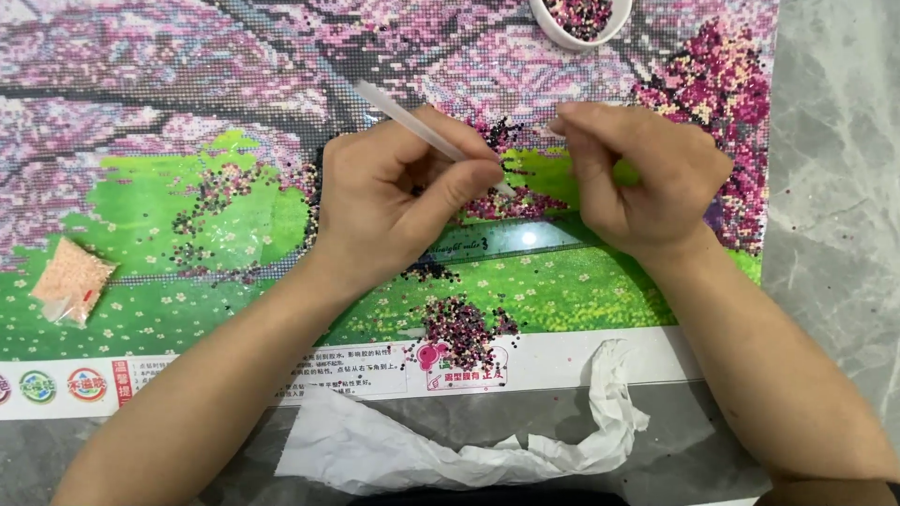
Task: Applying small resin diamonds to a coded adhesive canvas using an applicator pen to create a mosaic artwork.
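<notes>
My left hand (394, 201) grips a white pen-shaped applicator (412, 120), its tip pointing down right toward a patch of dark and pink beads (511, 201). My right hand (647, 173) hovers just right of it, thumb and forefinger pinched together; whether they hold anything is too small to tell. Both hands rest over a diamond painting canvas (159, 112) showing pink blossom trees and green grass. A clear ruler (506, 241) lies on the canvas under my hands.
A white bowl of dark pink beads (579, 19) stands at the canvas's top edge. A small bag of peach beads (70, 279) lies at left. Loose beads (459, 328) are scattered near the bottom margin. Crumpled white backing paper (450, 450) lies in front. Grey marble surface (834, 169) at right.
</notes>
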